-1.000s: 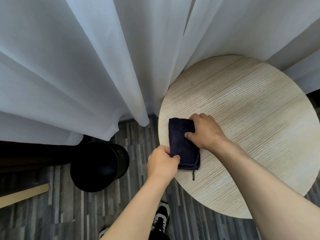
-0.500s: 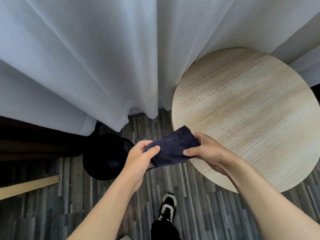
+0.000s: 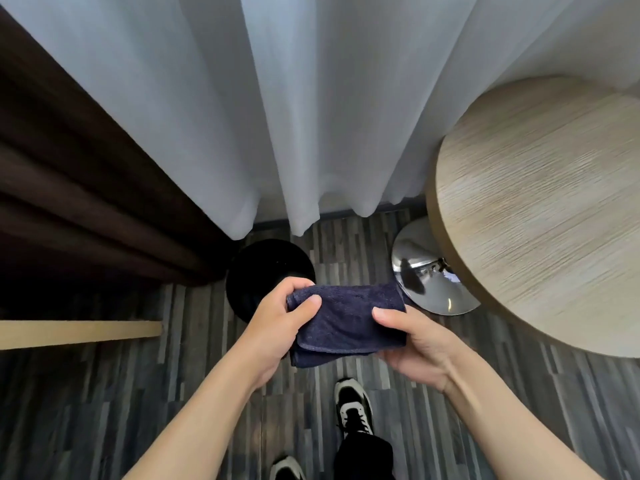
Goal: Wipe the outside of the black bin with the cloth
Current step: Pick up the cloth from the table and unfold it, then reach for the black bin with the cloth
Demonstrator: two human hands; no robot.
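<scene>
A folded dark navy cloth (image 3: pixel 346 320) is held in the air between both hands, above the floor. My left hand (image 3: pixel 284 323) grips its left end with thumb on top. My right hand (image 3: pixel 412 341) holds its right end, thumb pressed on the upper face. The black bin (image 3: pixel 263 268) stands on the floor just beyond the hands, at the foot of the curtains; my left hand and the cloth hide its near side.
A round wooden table (image 3: pixel 540 209) fills the right, on a shiny metal base (image 3: pixel 429 275). White sheer curtains (image 3: pixel 311 98) and a dark brown drape (image 3: pixel 79 188) hang behind. A light wooden board (image 3: pixel 79 334) juts in at left. My shoes (image 3: pixel 353 407) stand on grey plank flooring.
Both hands lifted the cloth off the table and carried it left, over the floor near the bin. The view turned left, so the table slid to the right edge.
</scene>
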